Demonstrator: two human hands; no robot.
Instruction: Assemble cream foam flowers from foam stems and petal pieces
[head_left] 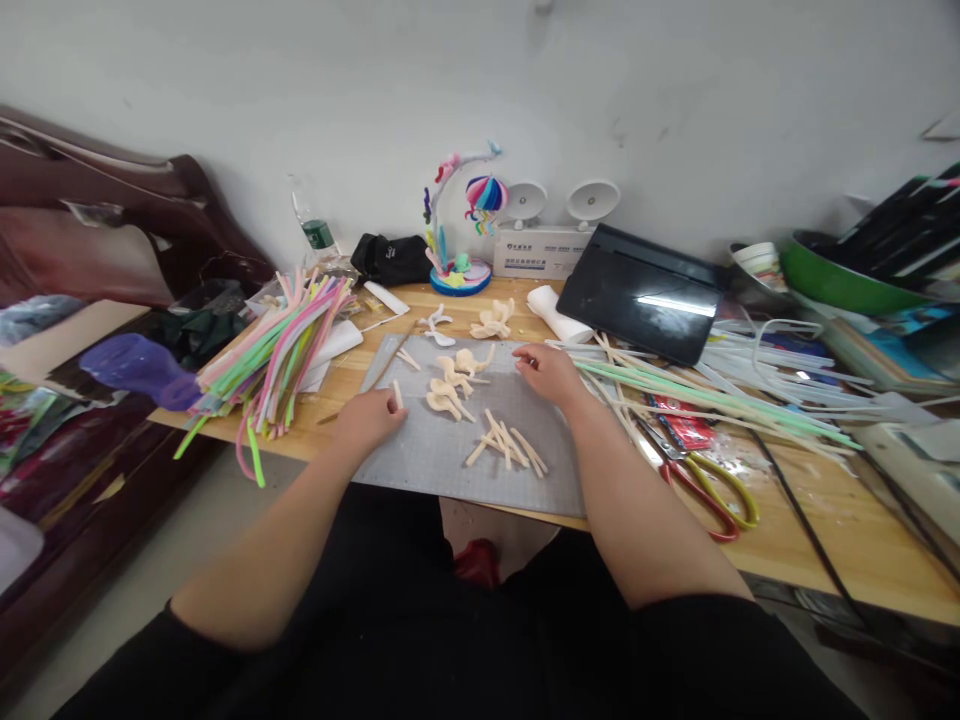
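1. Head view: on the white box (536,265) by the wall, under two round lamps (592,200), I see dark Chinese characters and blue print, too small for me to read surely.
2. The clear bottle (318,235) at the back left wears a green label with pale marks that I can't make out. A small white mark shows on the black pouch (390,262); its letters are unclear.
3. The red packet (684,422) beside the scissors (675,457) also carries pale print, again unreadable to me.
4. My left hand (367,418) is over the left side of the grey mat (427,465), thumb and fingers pinched on a short cream stick (397,393) that stands nearly upright.
5. My right hand (546,370) is at the mat's right side with its fingers bent; I can't tell whether they hold anything.
6. Between my hands lie curled cream pieces (441,402), looped and rounded, with thin straight stems, close together near the middle of the mat.
7. Nearer to me on the mat is a loose heap of cream sticks (499,440), plain, slim and straight, some crossing.
8. More cream curls (493,320) sit on the wooden table (795,530), just beyond the mat.
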